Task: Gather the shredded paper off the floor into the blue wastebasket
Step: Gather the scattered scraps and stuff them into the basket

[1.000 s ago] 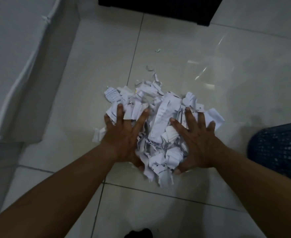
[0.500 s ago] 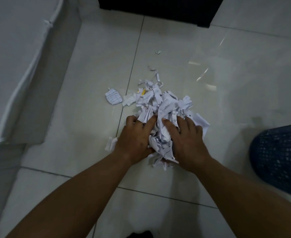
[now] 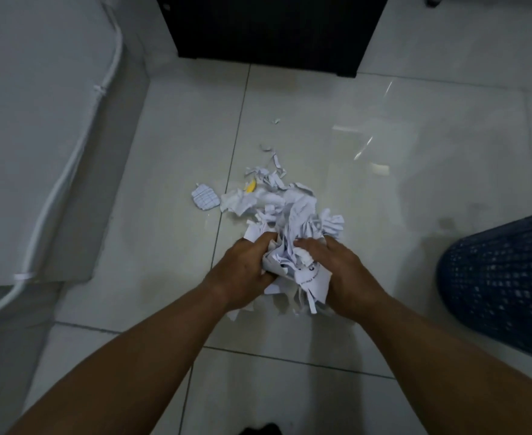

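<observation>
A heap of white shredded paper (image 3: 293, 215) lies on the pale tiled floor in the middle of the view. My left hand (image 3: 242, 271) and my right hand (image 3: 343, 271) grip a bunch of it from both sides, fingers curled into the near end of the heap. Loose bits lie beyond: a checked scrap (image 3: 205, 196), a yellow bit (image 3: 251, 185) and a few strips (image 3: 276, 161) farther off. The blue mesh wastebasket (image 3: 503, 277) stands at the right edge, apart from the heap, only partly in view.
A black cabinet (image 3: 271, 29) stands on the floor straight ahead. A white wall base with a white cable (image 3: 70, 164) running along it fills the left side. Bare floor tiles (image 3: 415, 189) lie between the heap and the wastebasket.
My hands, spread flat over the wide heap a second ago, have drawn together and curled into it, bunching the paper. The checked scrap was left lying on the left.
</observation>
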